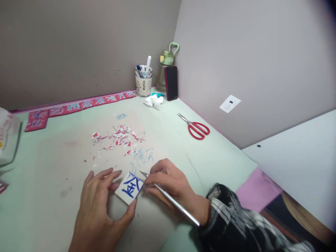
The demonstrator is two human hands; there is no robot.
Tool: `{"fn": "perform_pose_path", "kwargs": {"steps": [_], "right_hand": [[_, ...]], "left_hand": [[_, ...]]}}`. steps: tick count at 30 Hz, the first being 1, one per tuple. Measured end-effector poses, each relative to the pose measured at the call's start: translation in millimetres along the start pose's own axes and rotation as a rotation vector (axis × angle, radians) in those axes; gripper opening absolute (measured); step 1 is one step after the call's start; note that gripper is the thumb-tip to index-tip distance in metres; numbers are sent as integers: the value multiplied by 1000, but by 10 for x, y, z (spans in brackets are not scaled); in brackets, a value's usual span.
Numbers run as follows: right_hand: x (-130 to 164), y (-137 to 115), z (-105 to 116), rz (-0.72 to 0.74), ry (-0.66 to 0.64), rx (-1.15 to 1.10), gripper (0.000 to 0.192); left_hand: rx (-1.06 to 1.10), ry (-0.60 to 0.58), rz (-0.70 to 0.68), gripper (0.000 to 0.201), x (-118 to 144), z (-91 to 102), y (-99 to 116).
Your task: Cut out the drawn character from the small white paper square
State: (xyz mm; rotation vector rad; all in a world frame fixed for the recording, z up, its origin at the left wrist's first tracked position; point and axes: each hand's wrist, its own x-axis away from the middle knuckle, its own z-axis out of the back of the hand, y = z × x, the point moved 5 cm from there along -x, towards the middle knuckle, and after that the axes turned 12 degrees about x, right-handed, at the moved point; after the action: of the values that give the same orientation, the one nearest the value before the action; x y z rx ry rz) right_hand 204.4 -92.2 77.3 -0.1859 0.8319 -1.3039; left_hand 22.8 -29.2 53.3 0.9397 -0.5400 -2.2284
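A small white square block [129,188] carries a dark blue Chinese character, with short blue strokes along its top edge. My left hand [99,204] grips it by its edges, the thumb at the lower right corner and the fingers at the left side. In my right hand [174,185] is a silver craft knife [180,207], held like a pen. Its blade points up and left beside the block's upper corner and looks apart from the drawn face. Shavings in red and white [123,136] lie scattered just beyond both hands.
Red-handled scissors [198,130] lie at the right. Along the back stand a jar of pens [144,85], a green bottle [160,77] and a phone [171,83], near crumpled tissue [154,100]. Red character tiles [88,103] line the back edge. A white package [9,136] sits left.
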Motion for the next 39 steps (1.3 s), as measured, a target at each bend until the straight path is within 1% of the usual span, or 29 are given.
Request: {"fn": "perform_pose_path", "kwargs": {"steps": [3,6,8,12,15,19,23,27,30,32,34,36,39], "right_hand": [[11,-25,-48,90,-34,134,15],[14,-69,-57,187,-7,251,19],[16,-92,-60,218,8,320,22],[18,-97,-82,208,-23,351,27],[10,-91,-83,212,-56,350,26],[-2,-141,-64,307,-87,414,29],[7,-223,-75,408,-81,536,32],[3,-242,-102,449,-109,594,29],[-42,-152,-54,405,-96,591,27],[-88,-44,27,328,-12,578,27],[-124,73,114,236,101,537,24],[-141,179,161,147,163,455,18],[-147,272,147,43,136,304,10]], "left_hand": [[-16,3,-45,53,-17,-7,40],[-27,9,-86,54,-24,-15,77],[-35,7,-106,53,-23,-18,91],[-51,13,-129,52,-15,-7,100],[-67,12,-149,51,-16,2,103],[-90,-7,-169,46,-19,4,101],[-87,-12,-160,44,-15,5,92],[-82,-30,-173,43,-7,-18,106],[-79,-25,-182,44,0,-28,115],[-79,-20,-193,46,6,-29,117],[-78,-22,-187,48,8,-28,105],[-72,-17,-173,50,8,-21,86],[-60,-22,-159,50,7,-18,58]]}}
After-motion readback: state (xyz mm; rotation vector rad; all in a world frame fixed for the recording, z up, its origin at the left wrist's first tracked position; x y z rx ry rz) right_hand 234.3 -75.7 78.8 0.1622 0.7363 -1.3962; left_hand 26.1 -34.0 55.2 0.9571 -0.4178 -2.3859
